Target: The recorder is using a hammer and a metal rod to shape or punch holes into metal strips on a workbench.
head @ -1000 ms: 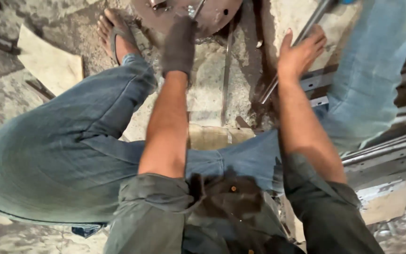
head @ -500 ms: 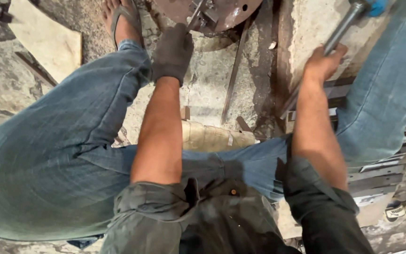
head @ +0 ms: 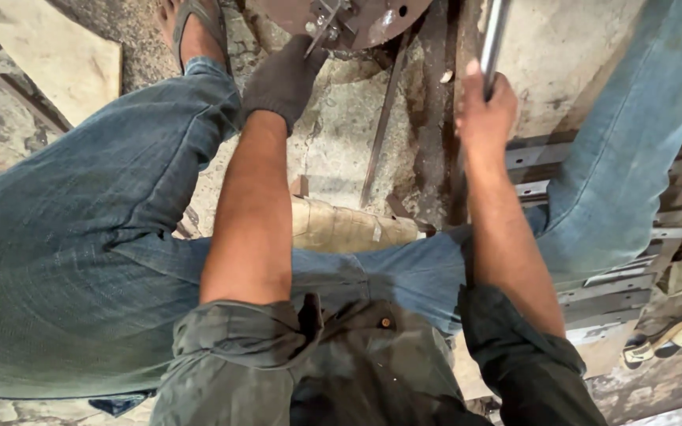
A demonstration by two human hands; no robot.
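**A:** Top of the view, the left hand [head: 284,79] in a dark work glove is stretched out to the rusty round metal disc [head: 341,20] on the floor. Fingers pinched around a thin metal rod [head: 319,38] that slants up from the glove onto the disc's bolted centre.

**B:** So that's a closed grip, on the rod?

**A:** Clenched on it, yes. The rod's lower end disappears into the glove; its upper end sits on the small grey fitting at the disc's middle. Whether the tip touches the fitting, I can't tell.

**B:** And the other side?

**A:** Right hand [head: 485,114], bare, fist wrapped around a bright steel bar [head: 494,35]. The bar rises straight out of the fist and runs off the top edge, so the far end is out of view.

**B:** How far from the disc?

**A:** Near, but apart. The bar stands just right of the disc's rim, the fist lower than the glove, with a dark rusty strip [head: 380,126] lying on the concrete between the two hands.

**B:** Around them?

**A:** Jeans-clad knees spread either side of both arms, a sandalled foot [head: 195,28] just left of the glove, and flat steel plates [head: 617,276] stacked below and right of the fist.
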